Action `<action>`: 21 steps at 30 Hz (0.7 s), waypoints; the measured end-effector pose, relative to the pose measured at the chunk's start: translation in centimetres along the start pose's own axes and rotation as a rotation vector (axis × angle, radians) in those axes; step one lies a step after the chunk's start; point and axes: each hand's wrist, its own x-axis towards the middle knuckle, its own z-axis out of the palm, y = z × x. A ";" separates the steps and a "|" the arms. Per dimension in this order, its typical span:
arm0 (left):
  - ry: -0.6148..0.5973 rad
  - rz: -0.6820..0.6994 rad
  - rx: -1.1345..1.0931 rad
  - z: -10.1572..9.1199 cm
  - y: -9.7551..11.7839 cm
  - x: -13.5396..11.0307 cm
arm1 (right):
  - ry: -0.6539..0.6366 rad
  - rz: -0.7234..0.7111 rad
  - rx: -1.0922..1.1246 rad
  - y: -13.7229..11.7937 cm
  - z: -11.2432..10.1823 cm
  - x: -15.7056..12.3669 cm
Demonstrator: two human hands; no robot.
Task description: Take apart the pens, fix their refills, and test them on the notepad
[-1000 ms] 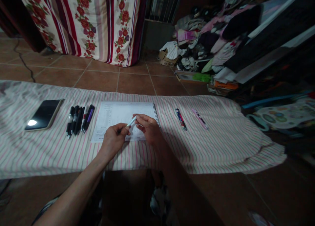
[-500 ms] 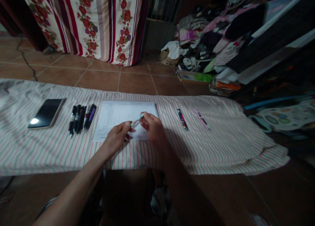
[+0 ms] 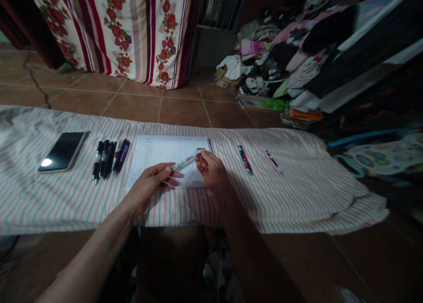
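Above the open spiral notebook (image 3: 158,146), my two hands hold a light, patterned pen (image 3: 186,160) at its opposite ends. My left hand (image 3: 153,182) pinches the lower left end between thumb and forefinger, its other fingers loosely spread. At the upper right end, the fingers of my right hand (image 3: 211,167) close on the tip. The pen slants up toward the right. Printed text shows on the notebook's left side, and its coil is at the right edge.
Left of the notebook lie several dark pens (image 3: 107,160) in a row, then a phone (image 3: 62,151). To the right are a dark patterned pen (image 3: 245,160) and a pink pen (image 3: 271,160). A striped cloth (image 3: 297,197) covers the table. Clothes (image 3: 264,52) are piled behind.
My hands have moved apart, the left one down and left, the right one slightly right. More of the pen's length now shows between them.
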 end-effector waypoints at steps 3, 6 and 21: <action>-0.014 -0.003 0.031 0.0 -0.4 0.2 | -0.060 0.047 -0.016 0.0 0.3 -0.3; -0.007 -0.008 0.064 0.1 -0.5 0.3 | -0.108 0.083 -0.046 0.1 0.6 -0.7; -0.031 -0.026 0.113 1.1 -0.3 0.0 | -0.365 0.075 -0.253 0.3 1.3 -2.1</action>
